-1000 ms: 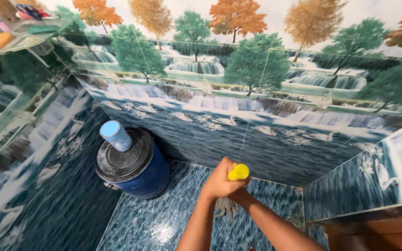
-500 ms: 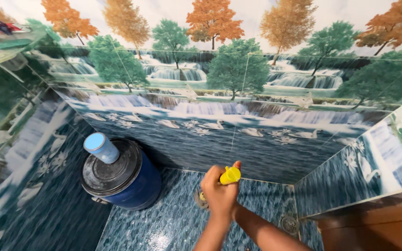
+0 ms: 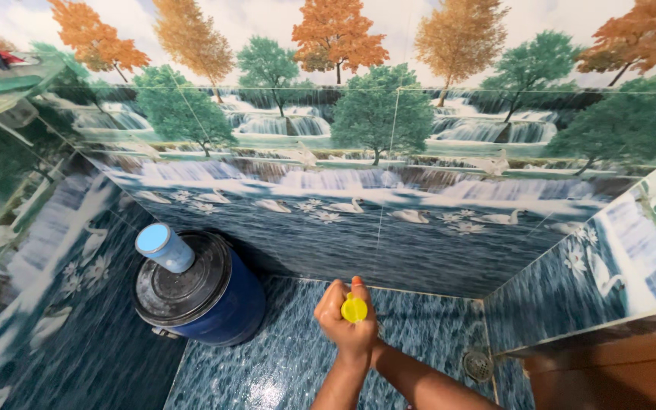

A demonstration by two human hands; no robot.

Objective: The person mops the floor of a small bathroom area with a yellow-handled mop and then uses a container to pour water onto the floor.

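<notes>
Nearest, at the bottom edge, two bare forearms rising together from below, crossing at the wrists. Both hands clasped as one over a small yellow cap [image 3: 354, 309], held out above the floor [image 3: 282, 372] near the middle of the view. Left hand [image 3: 337, 319] curled shut, fingers wrapped round whatever sits under the cap; body of that thing hidden, so impossible to tell what it is. Right hand [image 3: 368, 334] pressed close behind and under the left, mostly covered by it; closed or not, cannot tell. Cap round, face up, peeking out between the knuckles. Below the hands, blue floor tiles with a rippled water pattern, a wet gleam near the bottom edge. Right of the forearms, a round metal drain [image 3: 477, 365] set in the floor close to the corner, beside a brown wooden edge [image 3: 609, 364]. Left of the hands and well apart, a dark blue barrel [image 3: 225, 304] standing on the floor against the wall, with a black lid [image 3: 184, 281] and a pale blue capped neck [image 3: 163, 247] tilted up to the left. Farther off, wall tiles [image 3: 389, 228] showing swans on water, then waterfalls, then green and orange trees at the top. Far upper left, a shelf [image 3: 9, 83] with coloured items, too blurred to tell.
</notes>
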